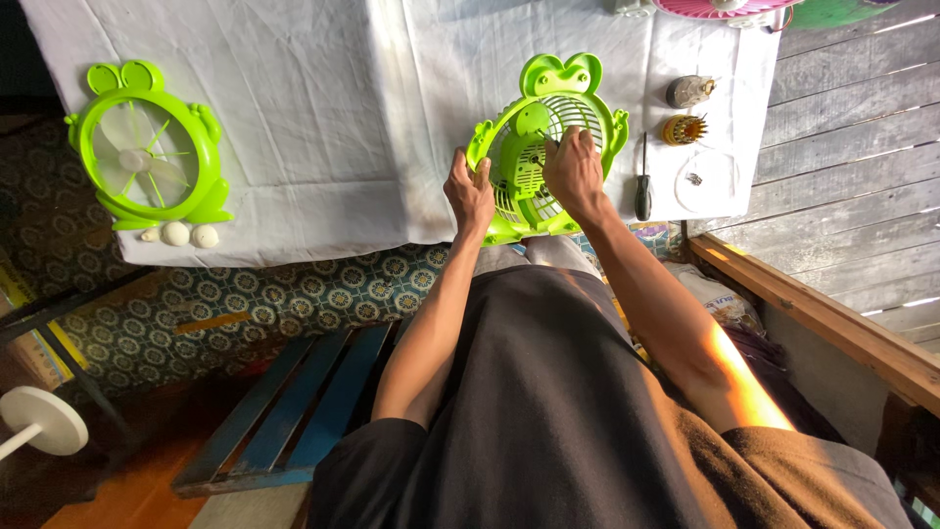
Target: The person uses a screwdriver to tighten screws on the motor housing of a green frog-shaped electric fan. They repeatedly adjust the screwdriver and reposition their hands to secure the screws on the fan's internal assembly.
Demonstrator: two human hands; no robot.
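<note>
From above, two green frog-shaped fans lie on the white cloth [323,118]. The nearer green fan [544,137] sits between the hands: the left hand [470,193] curls around its left rim, and the right hand [574,168] presses fingers onto its grille, pinching something too small to tell. The second green fan [149,147] lies well left of the left hand, three pale pebble-like pieces [178,234] below it. Just right of the right hand lies one dark screwdriver [643,186], with one small motor [690,91] beyond.

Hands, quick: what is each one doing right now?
Left hand: closed on the left edge of the green fan.
Right hand: fingers pressed on the fan's grille; a grip cannot be told.
</note>
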